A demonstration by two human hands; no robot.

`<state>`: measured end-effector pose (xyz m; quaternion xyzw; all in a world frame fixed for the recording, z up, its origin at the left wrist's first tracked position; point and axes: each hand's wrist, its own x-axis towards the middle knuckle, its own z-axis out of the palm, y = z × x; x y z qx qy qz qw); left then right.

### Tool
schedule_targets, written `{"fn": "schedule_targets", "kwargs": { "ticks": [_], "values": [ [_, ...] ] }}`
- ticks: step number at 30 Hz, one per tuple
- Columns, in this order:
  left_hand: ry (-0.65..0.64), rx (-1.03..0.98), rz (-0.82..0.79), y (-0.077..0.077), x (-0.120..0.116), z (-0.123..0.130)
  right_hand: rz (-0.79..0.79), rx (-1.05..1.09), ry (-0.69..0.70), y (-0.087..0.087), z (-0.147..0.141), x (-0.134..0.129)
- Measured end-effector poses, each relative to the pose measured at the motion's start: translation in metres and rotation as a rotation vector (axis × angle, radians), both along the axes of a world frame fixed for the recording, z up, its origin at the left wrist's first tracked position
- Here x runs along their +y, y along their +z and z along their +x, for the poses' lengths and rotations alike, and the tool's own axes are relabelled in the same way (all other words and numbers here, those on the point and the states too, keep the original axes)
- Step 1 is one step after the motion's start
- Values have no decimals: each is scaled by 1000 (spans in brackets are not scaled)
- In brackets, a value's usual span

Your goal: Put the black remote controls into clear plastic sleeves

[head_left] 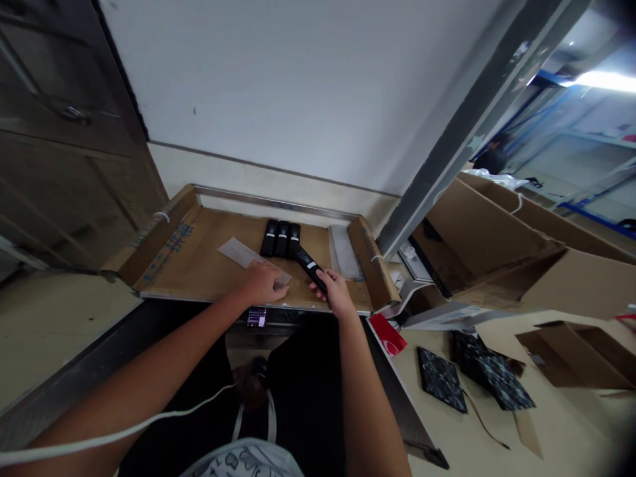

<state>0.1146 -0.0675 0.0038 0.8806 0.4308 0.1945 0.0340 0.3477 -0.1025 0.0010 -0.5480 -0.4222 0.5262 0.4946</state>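
My right hand point(334, 289) is closed around the near end of a long black device point(310, 265) with a small white label; its far end tilts up-left toward the others. Three similar black devices point(281, 238) lie side by side on the cardboard-lined tray point(209, 228). My left hand point(263, 281) is closed on the near end of a translucent plastic sleeve point(238, 253), which lies slanted across the cardboard. The sleeve looks flat, and some of it is hidden under the fingers. More translucent sleeves point(342, 252) lie in a pile at the tray's right side.
Cardboard walls point(372, 262) edge the tray at both sides. A lit phone point(256, 317) sits below its front edge. Large open cartons point(487, 245) stand at right, with dark patterned packages point(442, 377) and a smaller box point(581, 354) on the floor. A white cable point(163, 416) crosses my left arm.
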Motion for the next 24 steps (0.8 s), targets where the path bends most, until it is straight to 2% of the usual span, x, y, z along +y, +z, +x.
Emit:
{"fn": "schedule_targets", "kwargs": {
  "ticks": [17, 24],
  "values": [
    [-47, -49, -60, -5, -3, 2, 11, 16, 12, 3, 1, -1],
    [-79, -58, -21, -7, -3, 2, 7, 5, 35, 3, 0, -2]
  ]
}}
